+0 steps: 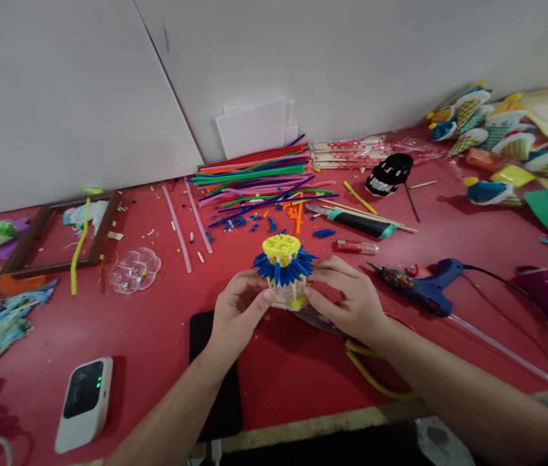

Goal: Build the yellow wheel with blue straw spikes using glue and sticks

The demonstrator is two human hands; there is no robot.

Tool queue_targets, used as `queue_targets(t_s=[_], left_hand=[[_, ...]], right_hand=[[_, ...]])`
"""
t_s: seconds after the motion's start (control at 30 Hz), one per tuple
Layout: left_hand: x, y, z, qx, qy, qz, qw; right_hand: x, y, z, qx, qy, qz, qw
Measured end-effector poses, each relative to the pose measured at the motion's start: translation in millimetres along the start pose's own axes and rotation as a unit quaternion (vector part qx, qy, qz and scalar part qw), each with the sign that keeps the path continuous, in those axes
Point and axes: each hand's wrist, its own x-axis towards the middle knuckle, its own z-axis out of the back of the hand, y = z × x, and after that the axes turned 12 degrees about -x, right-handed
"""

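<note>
Between my two hands is a small craft model (284,268) with a yellow latticed top, a ring of blue pointed strips and pale posts on a base. My left hand (242,309) pinches its lower left side, thumb in front. On the other side, my right hand (349,298) grips the lower right edge between thumb and fingers. The model is upright, just above the table. Scissors with yellow handles (368,369) lie partly hidden under my right hand and wrist. A black phone (220,395) lies beneath my left wrist.
A glue gun (420,288) with a clear glue stick lies at right. Behind the model are a utility knife (359,222), a red-handled tool (356,246) and piled coloured pipe cleaners (254,171). A white device (84,404) and a brown frame (31,239) are at left.
</note>
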Motion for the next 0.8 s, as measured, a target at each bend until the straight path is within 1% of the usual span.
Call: queue_targets(t_s=[0.13, 0.2, 0.27, 0.37, 0.47, 0.57, 0.67, 0.8], left_hand=[[0.9, 0.8, -1.3, 0.002, 0.004, -0.028, 1.0], [1.7, -0.1, -1.8, 0.012, 0.004, -0.049, 0.999], [2.1, -1.0, -1.9, 0.03, 0.006, -0.072, 0.997], [1.8, -1.0, -1.0, 0.051, 0.002, -0.1, 0.994], [1.3, -0.1, -0.1, 0.056, -0.004, -0.109, 0.992], [1.1, 0.6, 0.4, 0.065, -0.002, -0.127, 0.99], [0.5, 1.9, 2.3, 0.096, 0.005, -0.14, 0.985], [-1.5, 4.9, 7.2, 0.136, 0.008, -0.127, 0.983]], right_hand=[[-0.7, 0.4, 0.5, 0.011, -0.009, 0.027, 1.0], [-1.3, 1.1, 1.6, 0.012, -0.007, 0.028, 1.0], [-1.4, 2.2, 3.4, 0.015, -0.001, 0.012, 1.0], [-1.1, 3.0, 5.7, 0.017, 0.0, -0.035, 0.999], [-0.7, 1.5, 5.7, 0.003, 0.001, -0.065, 0.998], [-1.0, -1.3, 4.2, -0.003, 0.007, -0.061, 0.998], [-1.9, -3.5, 2.9, -0.008, 0.008, -0.061, 0.998], [-2.5, -5.0, 1.6, -0.021, 0.004, -0.061, 0.998]])
